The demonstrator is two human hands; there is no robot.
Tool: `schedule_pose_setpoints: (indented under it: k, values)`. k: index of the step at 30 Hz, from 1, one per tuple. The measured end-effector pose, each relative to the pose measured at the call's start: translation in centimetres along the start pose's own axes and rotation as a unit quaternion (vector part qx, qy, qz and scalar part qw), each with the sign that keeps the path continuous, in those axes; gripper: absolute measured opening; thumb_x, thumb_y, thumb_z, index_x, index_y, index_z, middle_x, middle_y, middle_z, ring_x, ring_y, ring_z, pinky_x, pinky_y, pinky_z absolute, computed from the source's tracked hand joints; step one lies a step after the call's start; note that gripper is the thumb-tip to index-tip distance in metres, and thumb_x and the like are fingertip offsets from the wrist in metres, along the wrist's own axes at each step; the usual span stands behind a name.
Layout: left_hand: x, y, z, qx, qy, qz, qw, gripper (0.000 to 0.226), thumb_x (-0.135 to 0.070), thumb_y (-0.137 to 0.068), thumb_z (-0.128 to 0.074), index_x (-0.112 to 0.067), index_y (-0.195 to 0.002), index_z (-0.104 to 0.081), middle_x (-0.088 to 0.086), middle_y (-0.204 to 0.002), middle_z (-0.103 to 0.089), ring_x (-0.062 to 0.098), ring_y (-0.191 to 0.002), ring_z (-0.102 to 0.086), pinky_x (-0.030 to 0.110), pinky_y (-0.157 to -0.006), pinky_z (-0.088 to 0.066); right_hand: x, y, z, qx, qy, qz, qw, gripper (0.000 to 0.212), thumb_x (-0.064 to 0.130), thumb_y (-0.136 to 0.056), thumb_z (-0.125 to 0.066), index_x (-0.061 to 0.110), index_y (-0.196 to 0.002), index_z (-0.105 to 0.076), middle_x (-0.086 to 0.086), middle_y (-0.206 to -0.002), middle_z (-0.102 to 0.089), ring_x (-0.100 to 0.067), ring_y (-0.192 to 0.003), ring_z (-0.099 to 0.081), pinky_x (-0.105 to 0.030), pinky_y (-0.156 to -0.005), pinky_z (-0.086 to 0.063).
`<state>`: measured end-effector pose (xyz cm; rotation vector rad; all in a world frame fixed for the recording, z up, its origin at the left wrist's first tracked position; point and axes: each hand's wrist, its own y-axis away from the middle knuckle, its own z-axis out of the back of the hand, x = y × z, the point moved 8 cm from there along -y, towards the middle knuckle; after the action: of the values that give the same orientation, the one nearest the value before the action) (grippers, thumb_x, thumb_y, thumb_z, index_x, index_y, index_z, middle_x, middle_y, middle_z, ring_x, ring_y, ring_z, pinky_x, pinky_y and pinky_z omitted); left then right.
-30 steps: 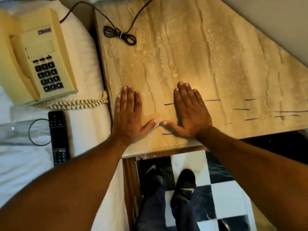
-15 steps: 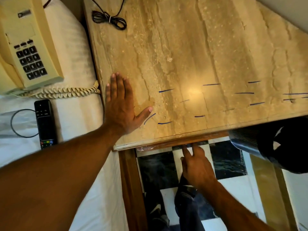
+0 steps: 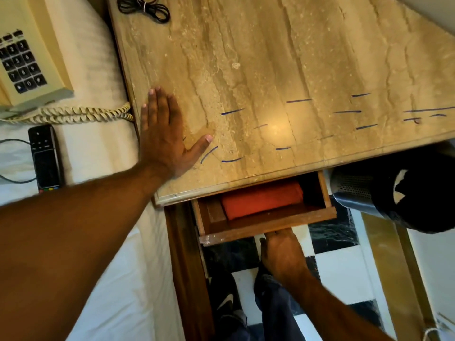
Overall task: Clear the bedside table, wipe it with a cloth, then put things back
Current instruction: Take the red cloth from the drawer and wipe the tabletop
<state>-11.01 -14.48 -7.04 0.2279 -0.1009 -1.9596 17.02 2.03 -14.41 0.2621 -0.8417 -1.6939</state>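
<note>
Since the earlier frame, the drawer [image 3: 266,215] had slid out from under the bench [image 3: 283,70], and the right hand [image 3: 283,257] had dropped down to its front edge. Half a second before, that drawer was shut and the hand was only reaching under the rim.

Inside the drawer lay a folded orange cloth [image 3: 262,199], partly under the bench's near edge. The right hand's fingers [image 3: 278,233] curled under the drawer front, so I could not tell how tightly they held it. The cloth sat just beyond them, past the wooden front, not touched.

The left hand [image 3: 165,136] lay flat on the bench's near left corner, its fingers pressed together and its thumb stuck out. A black cord [image 3: 145,8] rested at the far edge. The phone [image 3: 27,57] and remote [image 3: 45,158] were on the bed [image 3: 98,148] to the left.

Pulled too hard, the drawer might come right out and drop on the feet below. It was open only partway, so a hand reaching in could scrape on the bench's edge. The cord might also get dragged during wiping.
</note>
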Motion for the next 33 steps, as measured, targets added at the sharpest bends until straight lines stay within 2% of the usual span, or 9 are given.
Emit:
schedule_pose_setpoints:
  k: [6, 10, 13, 15, 18, 22, 25, 29, 33]
  values:
    - [0.1, 0.0, 0.1, 0.004, 0.000, 0.005, 1.000, 0.115, -0.083, -0.084, -0.023, 0.006, -0.155, -0.004, 0.031, -0.165, 0.000, 0.041, -0.155, 0.004, 0.056, -0.125, -0.002, -2.2, 5.3, -4.5, 0.133, -0.017, -0.082, 0.988, 0.048, 0.030, -0.093, -0.060, 0.018, -0.139, -0.050, -0.011, -0.137, -0.056, -0.029, -0.123, -0.057, -0.036, -0.100, -0.050]
    - [0.0, 0.1, 0.2, 0.002, 0.001, 0.003, 1.000, 0.115, -0.082, -0.084, -0.024, 0.007, -0.155, -0.004, 0.031, -0.165, 0.000, 0.041, -0.155, 0.004, 0.056, -0.125, -0.002, -0.4, 5.7, -0.4, 0.096, -0.026, -0.086, 0.991, 0.035, 0.053, -0.097, -0.045, 0.024, -0.098, -0.066, 0.001, -0.090, -0.070, -0.015, -0.075, -0.066, -0.025, -0.063, -0.052]
    - [-0.1, 0.0, 0.3, 0.002, 0.002, 0.001, 1.000, 0.115, -0.082, -0.085, -0.024, 0.007, -0.155, -0.005, 0.032, -0.164, -0.001, 0.042, -0.154, 0.003, 0.058, -0.125, -0.003, -2.5, 3.2, 4.5, -0.053, -0.153, -0.161, 0.974, 0.031, 0.049, -0.095, -0.057, 0.021, -0.086, -0.065, 0.005, -0.076, -0.066, -0.006, -0.058, -0.054, -0.016, -0.048, -0.037]
    - [-0.1, 0.0, 0.4, 0.002, 0.001, 0.000, 1.000, 0.114, -0.081, -0.085, -0.025, 0.007, -0.155, -0.004, 0.032, -0.164, -0.001, 0.042, -0.154, 0.003, 0.058, -0.125, -0.004, -4.8, -0.3, 5.8, -0.097, -0.192, -0.207, 0.955, 0.040, 0.038, -0.089, -0.071, 0.012, -0.117, -0.060, -0.007, -0.109, -0.064, -0.024, -0.095, -0.063, -0.031, -0.075, -0.054]
    - [-0.2, 0.1, 0.4, -0.002, 0.004, -0.004, 1.000, 0.113, -0.080, -0.086, -0.026, 0.007, -0.155, -0.006, 0.032, -0.164, -0.002, 0.042, -0.154, 0.002, 0.058, -0.125, -0.004, -6.5, -4.4, 4.0, -0.038, -0.204, -0.279, 0.938, 0.093, 0.031, -0.077, -0.085, 0.000, -0.146, -0.031, -0.022, -0.140, -0.045, -0.041, -0.130, -0.046, -0.050, -0.107, -0.043]
    - [0.0, 0.0, 0.4, -0.002, 0.009, -0.002, 1.000, 0.113, -0.080, -0.085, -0.026, 0.007, -0.155, -0.007, 0.032, -0.164, -0.002, 0.043, -0.154, 0.002, 0.058, -0.125, -0.003, -7.0, -5.7, 0.5, -0.027, -0.305, -0.344, 0.888, 0.077, 0.022, -0.071, -0.085, 0.007, -0.132, -0.041, -0.015, -0.115, -0.060, -0.035, -0.104, -0.062, -0.041, -0.083, -0.052]
    - [0.0, 0.1, 0.4, 0.000, 0.009, -0.002, 1.000, 0.113, -0.081, -0.086, -0.026, 0.006, -0.155, -0.007, 0.032, -0.164, -0.002, 0.042, -0.154, 0.002, 0.058, -0.125, -0.004, -7.1, -5.7, 0.4, 0.021, -0.290, -0.312, 0.904, 0.037, 0.020, -0.070, -0.081, 0.012, -0.102, -0.064, -0.008, -0.091, -0.065, -0.027, -0.080, -0.061, -0.034, -0.072, -0.053]
    - [0.0, 0.0, 0.4, 0.002, 0.008, 0.002, 1.000, 0.114, -0.082, -0.084, -0.025, 0.005, -0.155, -0.007, 0.031, -0.164, -0.001, 0.042, -0.155, 0.003, 0.058, -0.124, -0.005, -6.2, -3.4, 3.6, 0.013, -0.327, -0.244, 0.913, 0.037, 0.010, -0.075, -0.077, 0.018, -0.109, -0.067, -0.003, -0.090, -0.069, -0.020, -0.076, -0.063, -0.039, -0.076, -0.058]
    - [0.1, 0.0, 0.4, -0.006, 0.010, -0.001, 1.000, 0.115, -0.084, -0.084, -0.020, 0.006, -0.155, -0.009, 0.032, -0.164, -0.003, 0.042, -0.155, 0.001, 0.059, -0.124, -0.007, -0.4, 1.2, 11.0, -0.004, -0.290, -0.055, 0.955, 0.025, 0.035, -0.074, -0.077, 0.035, -0.095, -0.064, 0.012, -0.072, -0.067, -0.006, -0.066, -0.063, -0.038, -0.066, -0.057]
